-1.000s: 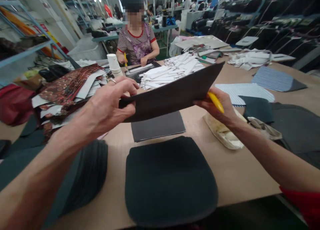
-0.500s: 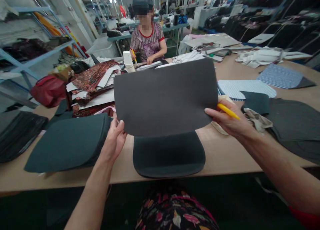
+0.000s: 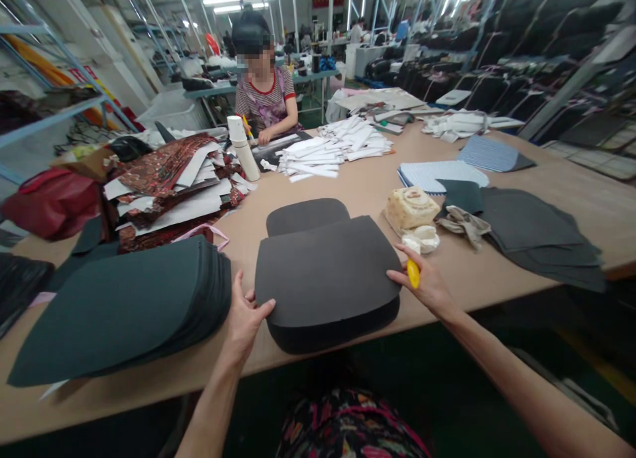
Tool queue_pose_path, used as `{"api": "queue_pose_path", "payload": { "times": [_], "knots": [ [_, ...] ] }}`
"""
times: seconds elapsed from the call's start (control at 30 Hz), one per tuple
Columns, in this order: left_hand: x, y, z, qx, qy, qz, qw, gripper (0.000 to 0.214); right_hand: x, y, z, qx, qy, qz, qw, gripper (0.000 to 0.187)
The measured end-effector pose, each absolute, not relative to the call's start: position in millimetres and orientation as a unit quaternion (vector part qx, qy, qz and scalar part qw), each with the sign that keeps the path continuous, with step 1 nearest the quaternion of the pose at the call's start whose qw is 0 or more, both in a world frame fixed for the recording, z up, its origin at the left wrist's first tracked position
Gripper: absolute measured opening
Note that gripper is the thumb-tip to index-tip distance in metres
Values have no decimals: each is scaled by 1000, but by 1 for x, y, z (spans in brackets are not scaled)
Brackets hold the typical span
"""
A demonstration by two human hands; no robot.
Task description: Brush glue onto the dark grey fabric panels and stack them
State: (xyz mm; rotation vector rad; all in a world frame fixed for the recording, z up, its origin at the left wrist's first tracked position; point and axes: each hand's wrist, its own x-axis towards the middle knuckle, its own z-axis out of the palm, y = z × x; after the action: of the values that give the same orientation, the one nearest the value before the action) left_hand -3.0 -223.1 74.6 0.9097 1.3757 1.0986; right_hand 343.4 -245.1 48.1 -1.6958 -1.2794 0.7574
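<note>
A dark grey sheet lies flat on top of a thick black foam pad at the near table edge. My left hand touches the sheet's left edge, thumb on top and fingers loosely spread. At the sheet's right corner my right hand presses down while gripping a yellow pen. Another grey piece lies just behind the sheet.
A tall stack of dark foam sheets sits to the left. Patterned fabric and paper pieces lie behind it. A cream block and rags and more grey sheets lie right. A person works opposite beside white strips.
The grey sheet was held up in the air in both hands; now it lies flat on the black pad, with both hands at its edges.
</note>
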Motion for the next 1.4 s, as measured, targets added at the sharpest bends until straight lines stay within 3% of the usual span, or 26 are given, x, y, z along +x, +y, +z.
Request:
{"api": "queue_pose_path", "payload": {
  "times": [0.67, 1.4],
  "knots": [
    [-3, -242, 20, 488, 637, 400, 444, 103, 343, -263, -2, -700, -560, 254, 363, 63],
    [-8, -240, -2, 489, 663, 407, 395, 105, 336, -263, 1, -695, -597, 232, 326, 57]
  ]
}}
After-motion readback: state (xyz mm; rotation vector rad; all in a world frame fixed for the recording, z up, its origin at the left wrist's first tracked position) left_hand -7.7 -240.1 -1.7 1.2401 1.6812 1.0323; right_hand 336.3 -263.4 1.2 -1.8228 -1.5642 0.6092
